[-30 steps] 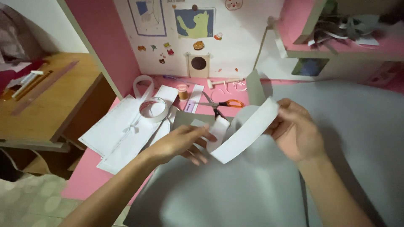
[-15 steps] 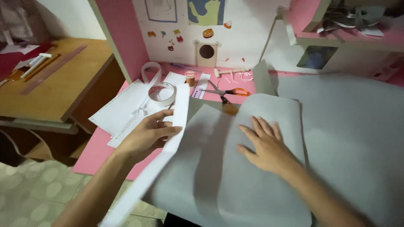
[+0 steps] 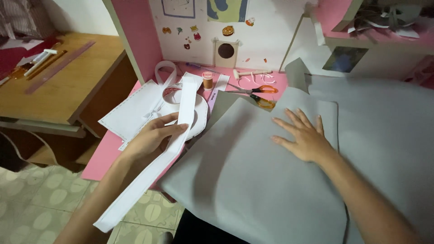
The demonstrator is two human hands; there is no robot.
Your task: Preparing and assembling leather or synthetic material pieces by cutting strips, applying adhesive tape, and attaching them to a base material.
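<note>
My left hand (image 3: 153,135) grips a long white paper strip (image 3: 153,167) that runs from the pink desk down past its front edge. My right hand (image 3: 305,135) lies flat, fingers spread, on a large grey fabric sheet (image 3: 253,180) folded over the desk. Beside the left hand lie white paper pattern pieces (image 3: 135,110) with curved cut-outs.
Orange-handled scissors (image 3: 262,90), a brown thread spool (image 3: 207,80) and a small white hammer (image 3: 248,73) lie at the back of the pink desk (image 3: 104,158). A wooden table (image 3: 58,90) with a ruler stands left. A white sticker-covered panel (image 3: 253,36) stands behind.
Both hands held the strip over the fabric. The left hand carried it off to the left side, and the right hand let go and pressed flat on the fabric.
</note>
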